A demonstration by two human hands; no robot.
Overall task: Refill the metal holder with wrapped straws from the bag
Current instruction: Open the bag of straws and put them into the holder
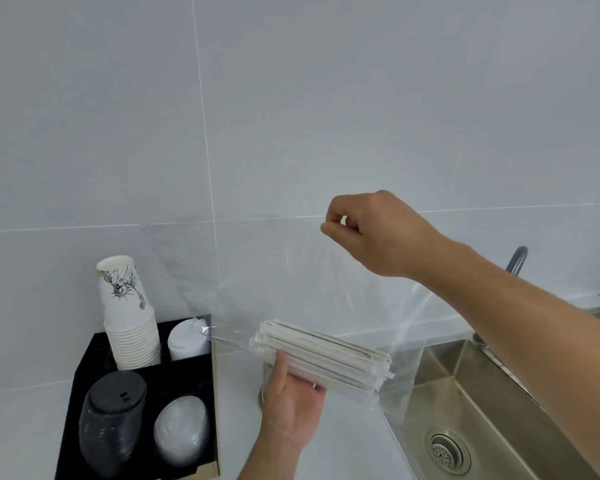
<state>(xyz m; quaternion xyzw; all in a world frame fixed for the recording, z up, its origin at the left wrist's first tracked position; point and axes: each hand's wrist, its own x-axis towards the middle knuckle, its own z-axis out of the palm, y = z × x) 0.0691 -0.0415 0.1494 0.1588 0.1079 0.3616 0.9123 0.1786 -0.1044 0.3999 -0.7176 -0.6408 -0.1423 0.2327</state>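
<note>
Head view. The right hand was raised in front of the tiled wall, its fingers pinching the top edge of a clear plastic bag. The bag hung down from that pinch and spread wide towards the table.

The left hand was palm up beneath the lower part of the bag. Its fingers curled up round a bundle of paper-wrapped straws, supporting it from below. The bundle lay roughly level, tilted slightly down to the right, and appeared to be inside the bag, near its bottom.

The metal holder was mostly hidden behind the left hand and the bundle; only a narrow metal edge showed just left of the hand, standing on the table.

To the left stood a black organiser tray. It held a stack of printed paper cups, a stack of white lids, a stack of dark lids and a stack of clear lids.

To the right a steel sink was set into the table, with a drain strainer in its basin and a curved tap behind the right forearm.
</note>
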